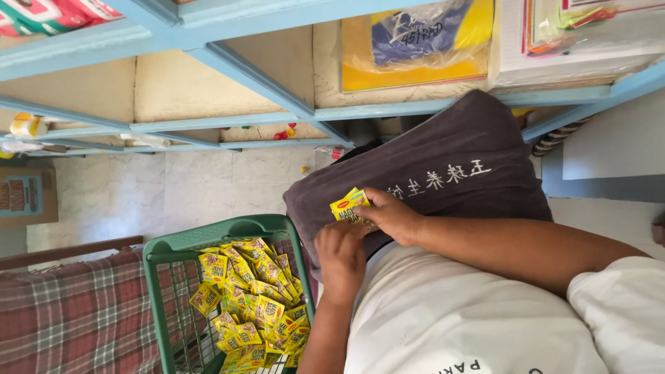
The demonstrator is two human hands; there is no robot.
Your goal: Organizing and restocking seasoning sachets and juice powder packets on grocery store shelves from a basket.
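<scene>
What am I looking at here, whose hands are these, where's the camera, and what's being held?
This is one picture from a camera worn on a person's head, looking down, so the scene appears turned sideways. Both bare hands meet over a dark grey cloth on the lap. The right hand pinches a few small yellow sachets, and the left hand touches them from below. Beside the person stands a green plastic basket filled with many more yellow packets, next to a plaid cloth. Blue shelves run behind.

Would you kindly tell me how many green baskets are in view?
1. The green basket stands at lower left, beside the plaid cloth, and is full of yellow sachets. Its lower part runs out of frame; nothing shows any others hidden.
</scene>
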